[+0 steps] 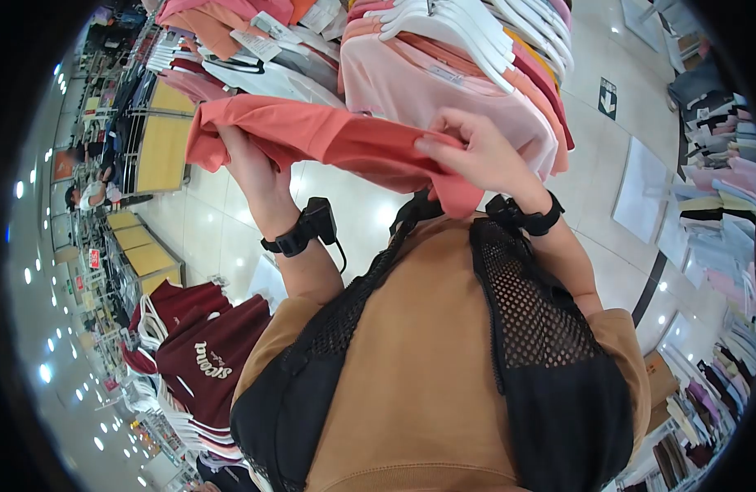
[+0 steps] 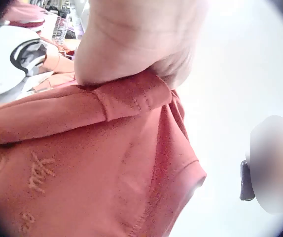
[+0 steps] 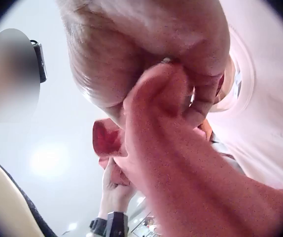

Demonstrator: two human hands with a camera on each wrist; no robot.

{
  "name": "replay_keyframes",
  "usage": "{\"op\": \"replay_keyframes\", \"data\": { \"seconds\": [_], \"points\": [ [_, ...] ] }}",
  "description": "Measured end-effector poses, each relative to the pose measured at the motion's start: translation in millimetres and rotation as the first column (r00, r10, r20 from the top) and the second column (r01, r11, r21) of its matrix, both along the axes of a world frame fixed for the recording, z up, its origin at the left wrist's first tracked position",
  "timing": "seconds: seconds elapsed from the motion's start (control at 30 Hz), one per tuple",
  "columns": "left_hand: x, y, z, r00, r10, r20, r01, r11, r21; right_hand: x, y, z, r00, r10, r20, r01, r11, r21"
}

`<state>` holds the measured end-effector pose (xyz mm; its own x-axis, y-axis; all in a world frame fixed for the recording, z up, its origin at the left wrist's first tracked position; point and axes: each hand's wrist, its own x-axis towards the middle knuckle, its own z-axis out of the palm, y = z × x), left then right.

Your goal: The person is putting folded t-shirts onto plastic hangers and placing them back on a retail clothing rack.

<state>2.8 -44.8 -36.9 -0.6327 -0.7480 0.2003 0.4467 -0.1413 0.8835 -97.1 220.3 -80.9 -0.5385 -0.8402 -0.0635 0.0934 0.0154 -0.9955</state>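
A coral-red top (image 1: pixel 337 135) stretches between the two hands in the head view, held up at chest height. Raised lettering shows on its front (image 2: pixel 43 173) in the left wrist view. My right hand (image 1: pixel 480 156) pinches the cloth at the right end between thumb and fingers; the right wrist view shows a fold of the top (image 3: pixel 176 148) going up into this hand (image 3: pixel 151 44). My left hand (image 1: pixel 251 164) is under the left end, its fingers hidden by the draped fabric. In the left wrist view the cloth lies across the front of this hand (image 2: pixel 136 44).
Pink and other tops on white hangers (image 1: pixel 476 49) hang just beyond my right hand. Folded clothes with tags (image 1: pixel 263 41) lie beyond my left. Maroon garments (image 1: pixel 206 344) hang at lower left, more clothing (image 1: pixel 722 197) at right. A distant person (image 1: pixel 95 193) stands at left.
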Motion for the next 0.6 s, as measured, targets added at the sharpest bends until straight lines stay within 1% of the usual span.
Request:
{"op": "replay_keyframes", "data": {
  "seconds": [0.03,0.07,0.13,0.17,0.2,0.23,0.27,0.3,0.33,0.37,0.4,0.43,0.5,0.53,0.57,0.6],
  "points": [
    [3.9,-4.4,-5.3,1.0,0.005,-0.014,-0.005,0.998,0.06,-2.3,2.4,-2.5,0.999,-0.034,-0.006,0.034,0.999,0.037],
    [6.5,-6.0,-10.0,1.0,0.016,-0.008,-0.015,0.998,0.062,-4.6,1.7,-6.3,1.0,-0.023,0.001,0.023,0.999,0.04],
    [10.7,-8.2,-17.8,0.991,0.088,0.103,-0.085,0.996,-0.035,-10.1,-1.9,-12.8,0.969,-0.122,-0.216,0.103,0.99,-0.096],
    [15.2,-3.5,-22.6,0.982,0.131,0.138,-0.131,0.991,-0.013,-9.0,-4.4,-13.9,0.956,-0.132,-0.264,0.099,0.986,-0.135],
    [19.7,-2.0,-30.3,0.983,0.141,0.116,-0.129,0.986,-0.109,-7.4,-6.0,-12.5,0.956,-0.127,-0.264,0.093,0.986,-0.137],
    [27.1,5.1,-31.3,0.952,0.178,0.249,-0.113,0.961,-0.254,-4.6,-6.8,-9.1,0.967,-0.091,-0.238,0.061,0.99,-0.128],
    [28.7,18.7,-34.3,0.954,0.158,0.256,-0.069,0.942,-0.327,-1.8,-6.9,-4.4,0.976,-0.056,-0.213,0.03,0.992,-0.12],
    [30.2,32.7,-36.9,0.955,0.141,0.26,-0.027,0.917,-0.397,-0.8,-6.1,4.4,0.963,-0.019,-0.27,-0.003,0.997,-0.083],
    [25.0,42.5,-49.3,0.968,0.158,0.192,-0.038,0.856,-0.516,1.3,-7.8,5.5,0.963,-0.018,-0.27,-0.006,0.996,-0.087],
    [32.9,51.4,-54.3,0.916,0.211,0.34,0.126,0.654,-0.746,3.1,-10.2,6.9,0.971,0.018,-0.238,-0.035,0.997,-0.07],
    [32.9,69.6,-52.1,0.894,0.149,0.423,0.26,0.597,-0.759,4.0,-12.3,8.0,0.978,0.052,-0.204,-0.064,0.996,-0.054],
    [31.2,82.2,-47.3,0.849,-0.005,0.529,0.445,0.547,-0.709,4.2,-19.5,-3.2,0.959,0.013,-0.284,-0.053,0.99,-0.134],
    [18.7,106.4,-50.9,0.825,-0.18,0.536,0.506,0.658,-0.557,6.7,-19.3,-8.7,0.947,0.014,-0.322,-0.063,0.988,-0.142],
    [14.5,109.0,-58.1,0.839,-0.137,0.527,0.474,0.661,-0.582,7.9,-18.5,-6.5,0.933,0.012,-0.359,-0.069,0.987,-0.148],
    [12.7,106.4,-68.8,0.842,-0.132,0.523,0.452,0.702,-0.55,8.5,-17.3,-1.7,0.917,0.005,-0.398,-0.071,0.986,-0.153],
    [9.5,105.3,-73.8,0.844,-0.128,0.521,0.431,0.741,-0.516,8.4,-12.9,8.0,0.915,0.045,-0.4,-0.076,0.995,-0.063]
  ]
}}
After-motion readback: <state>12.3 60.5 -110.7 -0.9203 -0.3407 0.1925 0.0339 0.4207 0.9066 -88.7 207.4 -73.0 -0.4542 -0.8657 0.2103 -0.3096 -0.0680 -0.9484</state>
